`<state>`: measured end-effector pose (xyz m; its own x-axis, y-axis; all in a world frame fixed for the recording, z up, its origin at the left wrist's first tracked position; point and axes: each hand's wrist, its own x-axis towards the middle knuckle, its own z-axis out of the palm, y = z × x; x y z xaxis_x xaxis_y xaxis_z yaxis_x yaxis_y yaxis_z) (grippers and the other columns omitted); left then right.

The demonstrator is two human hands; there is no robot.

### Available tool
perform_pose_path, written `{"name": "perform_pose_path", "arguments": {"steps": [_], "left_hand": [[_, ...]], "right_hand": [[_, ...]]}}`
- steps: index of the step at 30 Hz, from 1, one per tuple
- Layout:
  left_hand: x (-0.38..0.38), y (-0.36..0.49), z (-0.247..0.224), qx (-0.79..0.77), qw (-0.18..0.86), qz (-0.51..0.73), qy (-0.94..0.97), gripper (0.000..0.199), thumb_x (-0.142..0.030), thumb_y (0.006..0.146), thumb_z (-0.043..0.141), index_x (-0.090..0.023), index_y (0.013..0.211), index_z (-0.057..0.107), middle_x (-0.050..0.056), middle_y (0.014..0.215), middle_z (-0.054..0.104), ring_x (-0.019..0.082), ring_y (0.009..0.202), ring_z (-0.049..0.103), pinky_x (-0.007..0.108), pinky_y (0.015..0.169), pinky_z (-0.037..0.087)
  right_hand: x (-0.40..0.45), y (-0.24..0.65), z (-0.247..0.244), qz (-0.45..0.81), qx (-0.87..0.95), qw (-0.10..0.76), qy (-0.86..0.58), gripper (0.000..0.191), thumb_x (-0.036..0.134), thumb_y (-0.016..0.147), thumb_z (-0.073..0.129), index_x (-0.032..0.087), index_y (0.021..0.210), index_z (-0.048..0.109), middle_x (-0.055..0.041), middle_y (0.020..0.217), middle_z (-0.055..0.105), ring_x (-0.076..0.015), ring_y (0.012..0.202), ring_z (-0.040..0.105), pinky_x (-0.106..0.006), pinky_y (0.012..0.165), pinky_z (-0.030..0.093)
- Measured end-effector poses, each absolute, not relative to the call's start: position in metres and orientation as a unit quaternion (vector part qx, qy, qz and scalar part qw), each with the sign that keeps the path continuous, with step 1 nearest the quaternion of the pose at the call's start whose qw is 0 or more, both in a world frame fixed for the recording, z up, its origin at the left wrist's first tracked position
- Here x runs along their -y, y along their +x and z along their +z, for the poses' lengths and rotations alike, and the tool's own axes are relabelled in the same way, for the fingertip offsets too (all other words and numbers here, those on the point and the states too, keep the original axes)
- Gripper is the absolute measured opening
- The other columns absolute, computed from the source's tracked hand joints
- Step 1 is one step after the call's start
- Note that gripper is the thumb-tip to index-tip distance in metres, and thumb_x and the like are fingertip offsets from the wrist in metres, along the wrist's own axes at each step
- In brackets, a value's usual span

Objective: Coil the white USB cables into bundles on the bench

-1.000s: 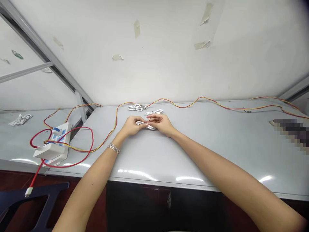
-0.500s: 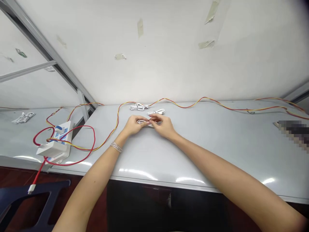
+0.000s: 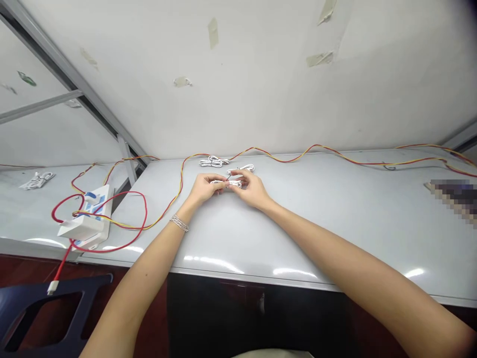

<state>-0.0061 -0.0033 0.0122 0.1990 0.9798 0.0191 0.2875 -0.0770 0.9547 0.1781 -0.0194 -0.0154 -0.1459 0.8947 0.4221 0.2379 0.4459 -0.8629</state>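
Between my two hands is a coiled white cable (image 3: 235, 184) with a dark twist tie round its middle. My left hand (image 3: 205, 189) pinches the bundle from the left side. From the right, my right hand (image 3: 253, 188) closes its fingertips at the tie, whose thin dark end sticks up between the hands. Fingers cover much of the coil. Just behind my right hand lies a second tied white cable (image 3: 246, 168), partly hidden by the fingers. Another white cable bundle (image 3: 213, 161) rests farther back, to its left, near the wall.
A white power strip (image 3: 97, 211) with plugs and looping red cable stands at left. A red and yellow twisted wire (image 3: 286, 161) runs along the wall. Another white cable bundle (image 3: 38, 181) lies far left. A blurred-out object (image 3: 452, 199) is at right; a blue stool (image 3: 85, 298) stands below left.
The camera view has shifted slightly. My fingers have moved a little at the tie, and its dark end now shows more clearly above the coil, which both hands still hold.
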Motion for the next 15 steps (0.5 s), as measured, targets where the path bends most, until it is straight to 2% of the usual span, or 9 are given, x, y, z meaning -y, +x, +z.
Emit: {"name": "perform_pose_path", "arguments": {"steps": [5, 11, 15], "left_hand": [[0.004, -0.007, 0.012, -0.483, 0.499, 0.376, 0.613, 0.029, -0.037, 0.063, 0.085, -0.013, 0.076, 0.075, 0.003, 0.061, 0.065, 0.013, 0.056, 0.057, 0.028, 0.056, 0.044], [0.000, -0.013, 0.007, -0.464, 0.489, 0.365, 0.642, 0.030, -0.040, 0.064, 0.085, -0.013, 0.074, 0.075, 0.007, 0.073, 0.071, 0.018, 0.071, 0.065, 0.032, 0.072, 0.051], [-0.002, -0.020, 0.009, -0.453, 0.456, 0.326, 0.693, 0.032, -0.043, 0.071, 0.080, -0.013, 0.083, 0.078, 0.008, 0.077, 0.073, 0.018, 0.071, 0.063, 0.030, 0.069, 0.048]], "right_hand": [[0.016, 0.178, -0.016, 0.349, 0.688, 0.489, -0.407, 0.021, 0.027, 0.078, 0.067, 0.018, 0.096, 0.071, -0.0084, 0.106, 0.074, -0.0219, 0.097, 0.067, -0.034, 0.079, 0.052], [0.018, 0.177, -0.017, 0.340, 0.701, 0.475, -0.408, 0.020, 0.023, 0.080, 0.064, 0.019, 0.097, 0.072, -0.0070, 0.105, 0.074, -0.0212, 0.096, 0.066, -0.035, 0.081, 0.051], [0.017, 0.178, -0.021, 0.322, 0.717, 0.466, -0.406, 0.022, 0.020, 0.083, 0.061, 0.020, 0.102, 0.071, -0.0070, 0.110, 0.073, -0.0207, 0.098, 0.066, -0.036, 0.087, 0.051]]}}
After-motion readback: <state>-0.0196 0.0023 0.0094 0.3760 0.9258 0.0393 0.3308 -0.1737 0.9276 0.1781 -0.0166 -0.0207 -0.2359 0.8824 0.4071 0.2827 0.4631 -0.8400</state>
